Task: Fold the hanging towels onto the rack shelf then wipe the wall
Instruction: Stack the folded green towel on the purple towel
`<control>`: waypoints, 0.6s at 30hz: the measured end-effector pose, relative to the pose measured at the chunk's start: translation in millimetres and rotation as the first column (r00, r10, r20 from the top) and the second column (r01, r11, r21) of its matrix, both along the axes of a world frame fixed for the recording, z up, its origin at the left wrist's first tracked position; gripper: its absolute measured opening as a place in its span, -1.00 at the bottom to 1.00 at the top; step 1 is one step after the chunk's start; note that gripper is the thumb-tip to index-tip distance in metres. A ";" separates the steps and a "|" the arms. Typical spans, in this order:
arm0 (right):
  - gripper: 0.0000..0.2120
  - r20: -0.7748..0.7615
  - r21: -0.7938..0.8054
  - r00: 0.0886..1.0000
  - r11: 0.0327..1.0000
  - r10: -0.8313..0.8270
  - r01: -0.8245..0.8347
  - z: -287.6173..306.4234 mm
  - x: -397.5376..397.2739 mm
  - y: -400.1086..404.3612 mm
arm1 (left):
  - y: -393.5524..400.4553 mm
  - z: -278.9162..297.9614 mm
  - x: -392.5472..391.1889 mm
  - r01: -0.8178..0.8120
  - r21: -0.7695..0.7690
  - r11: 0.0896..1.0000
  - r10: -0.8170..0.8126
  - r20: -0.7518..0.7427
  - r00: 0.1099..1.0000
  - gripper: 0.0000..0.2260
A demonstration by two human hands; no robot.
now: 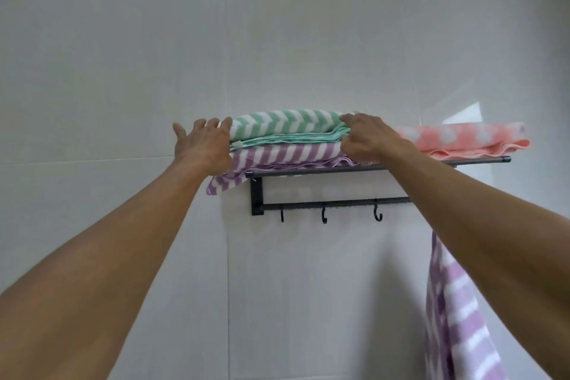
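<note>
Both arms reach up: the left hand [202,146] presses spread fingers against the green towel [287,128], whose edge the right hand [365,140] pinches.

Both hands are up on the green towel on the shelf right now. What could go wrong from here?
1. The folded purple striped towel under the green zigzag towel has a corner drooping past the rack's left end; pushing with the left hand might drag the stack off that side.
2. The right hand pinches the green towel's edge; tugging could undo its fold.
3. Another purple towel hangs below, unfolded, beside the right forearm, which could knock it.
</note>
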State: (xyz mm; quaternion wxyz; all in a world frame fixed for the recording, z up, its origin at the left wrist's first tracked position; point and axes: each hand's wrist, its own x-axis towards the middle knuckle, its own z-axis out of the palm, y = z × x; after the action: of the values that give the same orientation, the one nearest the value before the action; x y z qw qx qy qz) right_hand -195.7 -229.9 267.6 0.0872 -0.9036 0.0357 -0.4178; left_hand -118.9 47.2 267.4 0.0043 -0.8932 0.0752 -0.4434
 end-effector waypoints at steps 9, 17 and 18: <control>-0.43 -0.046 -0.033 0.999 0.999 0.003 -0.005 -33.5 -76.0 -9.1 | -24.9 -30.3 -77.0 0.135 -0.023 0.991 -0.136 -0.015 0.991 -0.27; -0.46 -0.118 -0.032 0.993 0.999 0.017 -0.020 -44.9 -146.0 -56.0 | -77.3 -58.9 -122.8 0.206 -0.067 0.976 -0.213 -0.114 0.970 -0.31; -0.46 -0.126 -0.026 0.992 1.000 0.011 -0.014 -48.2 -156.2 -67.9 | -90.9 -62.8 -129.6 0.220 -0.075 0.972 -0.229 -0.128 0.965 -0.30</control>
State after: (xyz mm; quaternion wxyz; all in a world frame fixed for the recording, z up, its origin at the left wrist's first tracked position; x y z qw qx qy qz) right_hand -351.9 -297.8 219.5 0.0752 -0.9294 0.0298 -0.3600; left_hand -248.5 -43.7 204.6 -0.0782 -0.9066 0.1625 -0.3814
